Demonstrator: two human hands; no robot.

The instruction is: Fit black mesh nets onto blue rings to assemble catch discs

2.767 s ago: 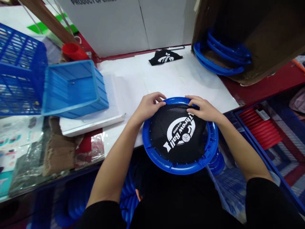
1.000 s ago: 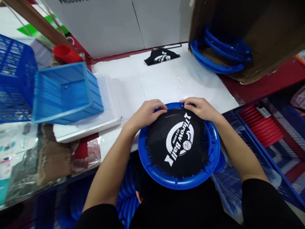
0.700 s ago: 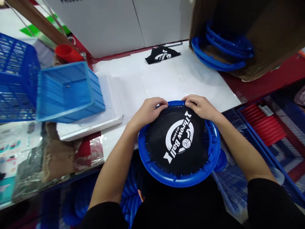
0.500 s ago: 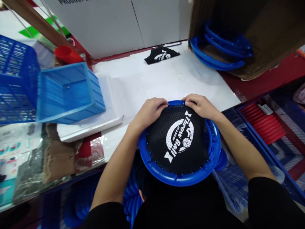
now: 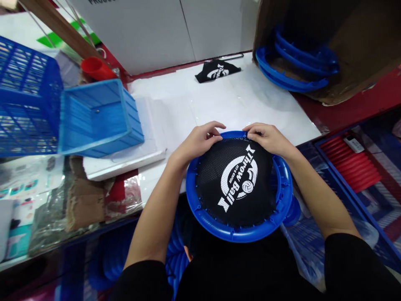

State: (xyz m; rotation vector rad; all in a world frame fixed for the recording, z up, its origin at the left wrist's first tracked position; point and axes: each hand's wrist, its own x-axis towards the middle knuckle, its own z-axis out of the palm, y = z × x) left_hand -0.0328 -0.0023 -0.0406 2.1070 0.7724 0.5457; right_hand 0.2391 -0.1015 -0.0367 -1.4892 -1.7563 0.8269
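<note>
A round blue plastic ring (image 5: 200, 211) rests on the near edge of the white table (image 5: 225, 104), partly over my lap. A black mesh net (image 5: 234, 184) with a white "Throw Ball" print is stretched across it. My left hand (image 5: 197, 142) presses on the net's far left edge at the rim, fingers curled. My right hand (image 5: 269, 139) pinches the net's far edge against the rim, just right of the left hand.
A second folded black net (image 5: 217, 70) lies at the table's far side. Stacked blue rings (image 5: 294, 71) sit in a brown carton at the back right. A light blue basket (image 5: 97, 117), a dark blue crate (image 5: 25, 96) and a red cup (image 5: 97, 68) stand left. More blue rings are stacked below the table.
The net's far edge now lies closer along the rim. Both hands stay at the far rim, with only small shifts of the fingers; the view shifted slightly.
</note>
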